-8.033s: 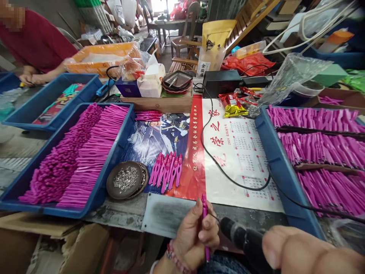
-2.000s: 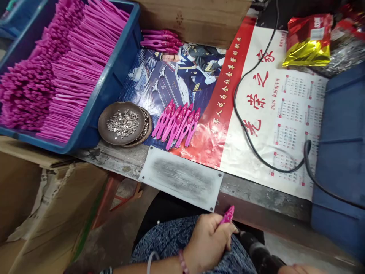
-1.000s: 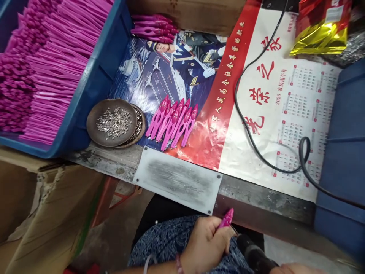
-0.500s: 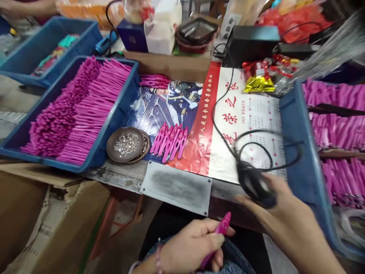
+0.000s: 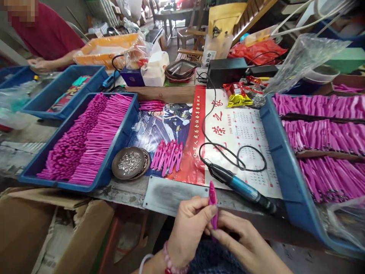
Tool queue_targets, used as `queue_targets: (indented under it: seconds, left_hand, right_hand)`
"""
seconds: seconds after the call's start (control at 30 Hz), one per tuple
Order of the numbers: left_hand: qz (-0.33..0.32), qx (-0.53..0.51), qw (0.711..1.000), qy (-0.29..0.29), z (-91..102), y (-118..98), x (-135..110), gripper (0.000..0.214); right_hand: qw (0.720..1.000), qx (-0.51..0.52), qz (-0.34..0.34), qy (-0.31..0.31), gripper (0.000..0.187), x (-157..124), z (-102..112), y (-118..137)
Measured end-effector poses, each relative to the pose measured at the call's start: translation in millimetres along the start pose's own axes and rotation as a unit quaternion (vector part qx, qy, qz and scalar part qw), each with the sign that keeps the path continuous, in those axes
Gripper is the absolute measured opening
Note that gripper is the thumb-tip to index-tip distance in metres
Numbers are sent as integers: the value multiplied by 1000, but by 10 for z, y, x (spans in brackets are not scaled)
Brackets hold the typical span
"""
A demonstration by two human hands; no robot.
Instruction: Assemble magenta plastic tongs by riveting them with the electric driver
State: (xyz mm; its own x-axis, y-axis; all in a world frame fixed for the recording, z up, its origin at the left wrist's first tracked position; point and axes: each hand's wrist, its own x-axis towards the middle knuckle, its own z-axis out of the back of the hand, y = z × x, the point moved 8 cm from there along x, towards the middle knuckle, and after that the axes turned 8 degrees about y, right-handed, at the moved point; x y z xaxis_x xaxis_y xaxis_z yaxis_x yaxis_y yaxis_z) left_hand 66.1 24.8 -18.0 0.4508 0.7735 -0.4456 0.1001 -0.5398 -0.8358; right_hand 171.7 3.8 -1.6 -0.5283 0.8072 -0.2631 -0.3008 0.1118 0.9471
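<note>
My left hand [image 5: 189, 224] and my right hand [image 5: 242, 239] both pinch one upright pink plastic clip [image 5: 212, 203] just below the table's front edge. The corded electric screwdriver [image 5: 241, 187] lies loose on the calendar sheet [image 5: 242, 133], a little beyond my right hand. A row of finished pink clips [image 5: 168, 154] rests on the poster, beside a brown dish of small metal screws [image 5: 128, 165].
A blue tray of pink clip halves [image 5: 85, 140] stands at the left, another blue tray of pink parts [image 5: 322, 144] at the right. A metal plate [image 5: 171, 194] lies at the front edge. A person in red [image 5: 45, 38] works at the far left. Cardboard boxes [image 5: 42, 228] sit below.
My right hand has put the screwdriver down on the calendar and come back to the clip. The clip now stands upright between both hands. The camera has lifted to show the whole table.
</note>
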Motion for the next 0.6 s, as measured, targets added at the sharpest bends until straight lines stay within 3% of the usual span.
queue_targets:
  seconds: [0.07, 0.17, 0.6]
  left_hand:
    - [-8, 62, 998, 27, -47, -33, -7, 34]
    - [-1, 131, 990, 54, -90, -23, -26, 36]
    - [16, 196, 978, 73, -41, 228, -92, 38]
  right_hand:
    - [992, 123, -30, 8, 27, -15, -144, -70]
    - [977, 203, -69, -4, 27, -13, -254, -211]
    - [956, 252, -150, 22, 36, -32, -556, -615]
